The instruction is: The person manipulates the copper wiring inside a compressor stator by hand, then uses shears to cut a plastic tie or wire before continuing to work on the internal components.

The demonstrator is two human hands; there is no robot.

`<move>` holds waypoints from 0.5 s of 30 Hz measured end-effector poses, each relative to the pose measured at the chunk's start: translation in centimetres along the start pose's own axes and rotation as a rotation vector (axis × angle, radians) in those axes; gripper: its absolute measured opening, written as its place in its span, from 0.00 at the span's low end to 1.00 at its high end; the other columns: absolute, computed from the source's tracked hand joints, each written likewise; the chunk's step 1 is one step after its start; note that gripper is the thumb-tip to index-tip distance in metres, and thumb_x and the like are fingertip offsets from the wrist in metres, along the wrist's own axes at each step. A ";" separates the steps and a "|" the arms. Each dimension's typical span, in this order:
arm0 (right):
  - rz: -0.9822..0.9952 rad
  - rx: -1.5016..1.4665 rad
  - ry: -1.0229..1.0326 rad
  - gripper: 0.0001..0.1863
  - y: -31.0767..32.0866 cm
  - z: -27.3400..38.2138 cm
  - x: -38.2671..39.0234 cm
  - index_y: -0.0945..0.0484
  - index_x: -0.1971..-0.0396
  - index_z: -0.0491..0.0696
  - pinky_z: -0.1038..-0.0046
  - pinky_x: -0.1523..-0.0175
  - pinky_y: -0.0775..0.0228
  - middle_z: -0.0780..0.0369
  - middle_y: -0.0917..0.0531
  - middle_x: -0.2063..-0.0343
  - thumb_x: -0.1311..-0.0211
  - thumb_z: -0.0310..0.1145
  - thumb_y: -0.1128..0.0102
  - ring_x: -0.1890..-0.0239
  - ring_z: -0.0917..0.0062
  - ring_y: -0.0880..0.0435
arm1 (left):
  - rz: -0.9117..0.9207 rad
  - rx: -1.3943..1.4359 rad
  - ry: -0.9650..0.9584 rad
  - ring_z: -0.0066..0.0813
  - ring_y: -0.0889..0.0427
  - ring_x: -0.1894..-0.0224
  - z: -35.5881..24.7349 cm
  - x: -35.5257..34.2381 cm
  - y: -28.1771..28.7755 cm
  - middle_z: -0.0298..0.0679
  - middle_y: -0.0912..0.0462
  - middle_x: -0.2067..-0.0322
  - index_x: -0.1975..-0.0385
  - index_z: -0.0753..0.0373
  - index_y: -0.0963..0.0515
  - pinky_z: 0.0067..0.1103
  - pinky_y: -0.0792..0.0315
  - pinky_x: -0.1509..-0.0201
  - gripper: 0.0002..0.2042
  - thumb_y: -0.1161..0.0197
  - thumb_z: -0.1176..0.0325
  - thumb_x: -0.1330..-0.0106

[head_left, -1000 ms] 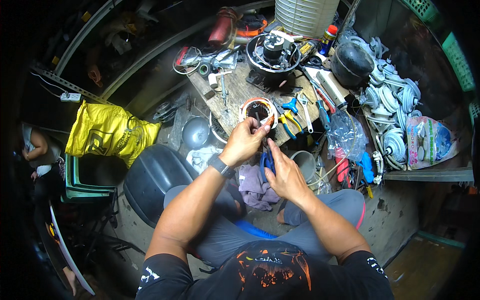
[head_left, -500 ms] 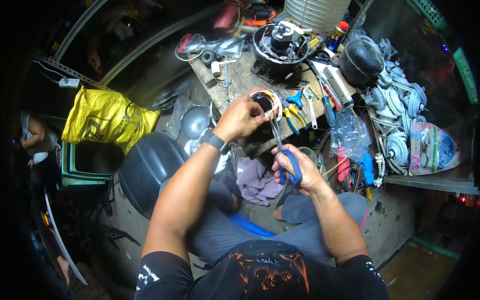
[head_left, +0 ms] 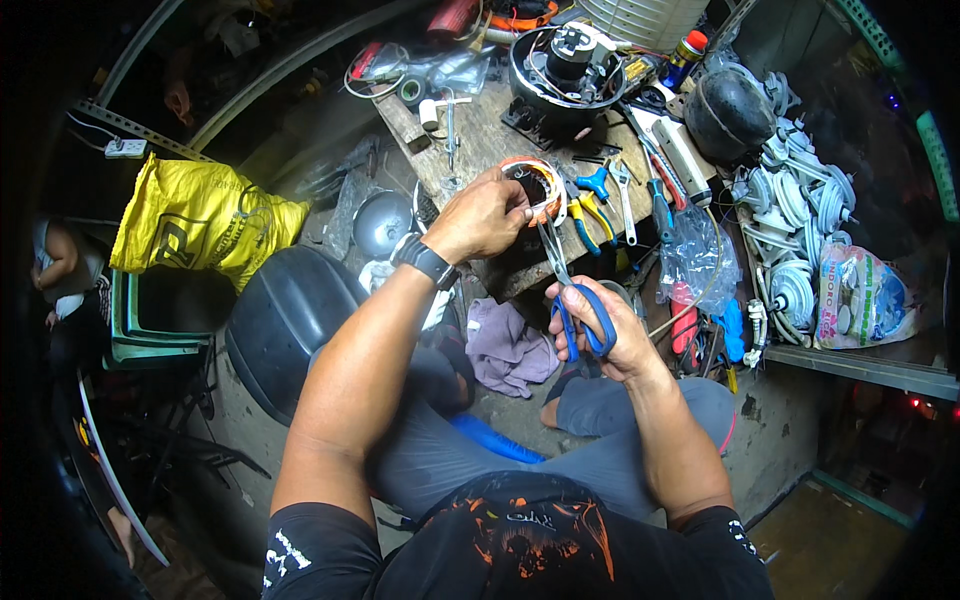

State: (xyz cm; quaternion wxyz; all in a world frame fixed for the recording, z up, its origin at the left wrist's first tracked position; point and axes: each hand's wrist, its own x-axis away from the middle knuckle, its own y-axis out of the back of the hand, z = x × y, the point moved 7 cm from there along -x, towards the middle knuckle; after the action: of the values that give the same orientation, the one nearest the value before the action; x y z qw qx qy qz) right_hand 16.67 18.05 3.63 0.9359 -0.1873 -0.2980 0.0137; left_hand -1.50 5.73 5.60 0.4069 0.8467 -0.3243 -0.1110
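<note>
My left hand (head_left: 480,215) grips a round motor stator with orange copper windings (head_left: 535,185) at the near edge of a worn wooden bench (head_left: 480,130). My right hand (head_left: 600,330) holds blue-handled scissors (head_left: 575,300) with fingers through the loops. The scissor blades point up and reach the stator's windings. A black watch sits on my left wrist.
Pliers and wrenches (head_left: 600,205), a black motor housing (head_left: 570,65), a spray can (head_left: 688,52) and plastic bags crowd the bench. Grey pulleys and fan parts (head_left: 800,220) pile at the right. A yellow bag (head_left: 195,215) and a black stool (head_left: 285,320) stand left. Another person (head_left: 60,265) sits far left.
My right hand has taken up the blue scissors and raised their blades to the stator. My left hand stays on the stator.
</note>
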 end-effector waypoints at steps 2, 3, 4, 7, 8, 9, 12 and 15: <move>-0.006 -0.002 -0.006 0.23 -0.1 0.1 0.0 0.23 0.48 0.44 0.75 0.70 0.18 0.62 0.17 0.71 0.26 0.49 0.39 0.74 0.78 0.16 | -0.013 -0.029 -0.042 0.49 0.19 0.51 -0.3 0.1 0.0 0.49 0.21 0.58 0.59 0.65 0.18 0.36 0.26 0.45 0.12 0.36 0.61 0.30; -0.008 -0.003 -0.009 0.23 -0.1 0.1 0.0 0.23 0.48 0.44 0.75 0.70 0.18 0.62 0.17 0.71 0.26 0.50 0.39 0.75 0.78 0.16 | -0.020 -0.044 -0.062 0.49 0.19 0.51 -0.5 0.2 0.0 0.49 0.21 0.58 0.59 0.65 0.18 0.36 0.26 0.45 0.12 0.37 0.61 0.30; -0.003 -0.018 -0.017 0.23 -0.1 0.3 0.0 0.23 0.49 0.44 0.75 0.70 0.19 0.62 0.18 0.72 0.27 0.51 0.38 0.75 0.79 0.16 | -0.020 -0.046 -0.064 0.49 0.19 0.51 -0.5 0.2 0.1 0.49 0.21 0.58 0.58 0.65 0.18 0.36 0.26 0.45 0.12 0.37 0.61 0.29; 0.006 -0.053 -0.034 0.25 0.0 0.9 0.3 0.22 0.50 0.44 0.75 0.71 0.19 0.63 0.18 0.72 0.28 0.53 0.37 0.76 0.79 0.17 | 0.002 -0.037 -0.092 0.49 0.20 0.50 -0.2 0.1 0.4 0.49 0.21 0.58 0.58 0.65 0.19 0.37 0.26 0.45 0.12 0.39 0.62 0.28; 0.016 -0.070 -0.036 0.25 0.0 1.1 0.5 0.22 0.49 0.43 0.75 0.71 0.19 0.62 0.18 0.72 0.27 0.52 0.39 0.76 0.78 0.16 | 0.021 -0.024 -0.111 0.49 0.20 0.50 0.0 0.1 0.4 0.50 0.21 0.58 0.58 0.65 0.19 0.37 0.26 0.45 0.12 0.39 0.62 0.28; 0.028 -0.087 -0.039 0.25 0.0 1.2 0.6 0.22 0.49 0.42 0.74 0.71 0.19 0.61 0.18 0.72 0.26 0.52 0.40 0.76 0.78 0.16 | 0.039 -0.013 -0.130 0.49 0.20 0.50 0.0 0.1 0.5 0.50 0.21 0.58 0.58 0.65 0.19 0.37 0.26 0.45 0.12 0.39 0.62 0.28; 0.054 -0.089 -0.042 0.25 0.0 1.5 0.5 0.23 0.48 0.42 0.74 0.71 0.19 0.61 0.18 0.72 0.25 0.51 0.41 0.76 0.77 0.16 | 0.075 -0.020 -0.132 0.49 0.20 0.51 -0.2 0.1 0.5 0.50 0.20 0.58 0.57 0.65 0.18 0.38 0.26 0.44 0.12 0.39 0.62 0.28; 0.039 0.011 -0.016 0.23 0.2 0.9 -0.5 0.23 0.49 0.45 0.75 0.72 0.20 0.62 0.19 0.71 0.28 0.50 0.35 0.77 0.79 0.18 | 0.073 -0.047 -0.204 0.49 0.20 0.51 0.3 -0.1 0.3 0.50 0.20 0.58 0.57 0.65 0.18 0.38 0.26 0.45 0.11 0.38 0.62 0.28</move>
State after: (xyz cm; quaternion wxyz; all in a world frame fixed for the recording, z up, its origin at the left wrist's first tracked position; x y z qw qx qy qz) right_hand 15.74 18.46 3.99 0.9340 -0.1877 -0.3019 0.0352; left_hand -1.88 5.49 5.69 0.3954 0.8088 -0.3920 -0.1893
